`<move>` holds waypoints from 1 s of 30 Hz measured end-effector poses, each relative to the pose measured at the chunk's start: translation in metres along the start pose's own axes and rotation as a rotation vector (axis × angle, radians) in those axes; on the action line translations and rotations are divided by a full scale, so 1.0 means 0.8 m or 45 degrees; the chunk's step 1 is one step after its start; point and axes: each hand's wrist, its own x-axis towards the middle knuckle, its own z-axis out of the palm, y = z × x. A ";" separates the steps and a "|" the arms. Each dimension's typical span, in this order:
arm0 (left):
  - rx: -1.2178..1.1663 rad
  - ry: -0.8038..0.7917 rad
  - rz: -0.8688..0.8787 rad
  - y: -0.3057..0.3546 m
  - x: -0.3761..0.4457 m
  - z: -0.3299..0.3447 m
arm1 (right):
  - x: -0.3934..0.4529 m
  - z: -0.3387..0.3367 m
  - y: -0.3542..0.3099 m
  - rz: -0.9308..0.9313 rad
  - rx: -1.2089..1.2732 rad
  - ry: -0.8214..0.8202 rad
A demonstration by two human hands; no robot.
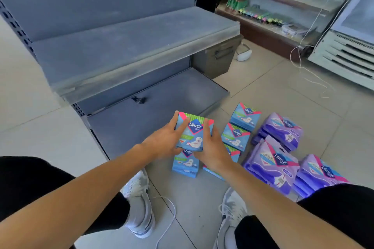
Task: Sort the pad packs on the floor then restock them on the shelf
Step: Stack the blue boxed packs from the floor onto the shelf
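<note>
The person's grey shoes [139, 204] stand on the tiled floor [273, 95], nearest the camera. Beyond them both hands lift a blue pack [193, 132] above the floor: the left hand [164, 144] grips its left edge, fingers curled over the front, and the right hand [213, 148] clasps its right edge. Under and right of that pack lie more blue packs [235, 136]; further right lie purple packs [281, 130]. Behind the held pack stands the grey shelf [129, 46].
</note>
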 end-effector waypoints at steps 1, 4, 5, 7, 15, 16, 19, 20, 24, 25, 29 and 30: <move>0.003 -0.044 -0.023 -0.008 0.005 0.019 | 0.005 0.019 0.007 0.032 -0.017 -0.026; -0.034 -0.149 -0.098 -0.039 0.022 0.079 | 0.026 0.076 0.031 0.101 -0.052 -0.113; -0.055 -0.173 -0.126 -0.048 0.026 0.096 | 0.033 0.092 0.037 0.113 -0.056 -0.150; -0.101 -0.225 -0.178 -0.065 0.031 0.128 | 0.045 0.120 0.046 0.129 -0.075 -0.220; -0.095 -0.336 -0.168 -0.094 0.061 0.209 | 0.074 0.191 0.073 0.303 -0.125 -0.307; -0.067 -0.343 -0.163 -0.088 0.066 0.210 | 0.076 0.191 0.076 0.322 -0.123 -0.307; -0.062 -0.369 -0.181 -0.072 0.081 0.213 | 0.083 0.189 0.088 0.372 -0.135 -0.313; -0.068 -0.374 -0.184 -0.068 0.086 0.216 | 0.085 0.190 0.092 0.383 -0.146 -0.315; -0.061 -0.372 -0.171 -0.062 0.092 0.232 | 0.088 0.200 0.105 0.390 -0.188 -0.310; -0.067 -0.369 -0.190 -0.064 0.092 0.235 | 0.087 0.205 0.106 0.374 -0.205 -0.311; -0.039 -0.398 -0.270 -0.074 0.096 0.252 | 0.084 0.220 0.106 0.283 -0.317 -0.320; -0.032 -0.410 -0.288 -0.075 0.097 0.255 | 0.083 0.223 0.106 0.263 -0.352 -0.307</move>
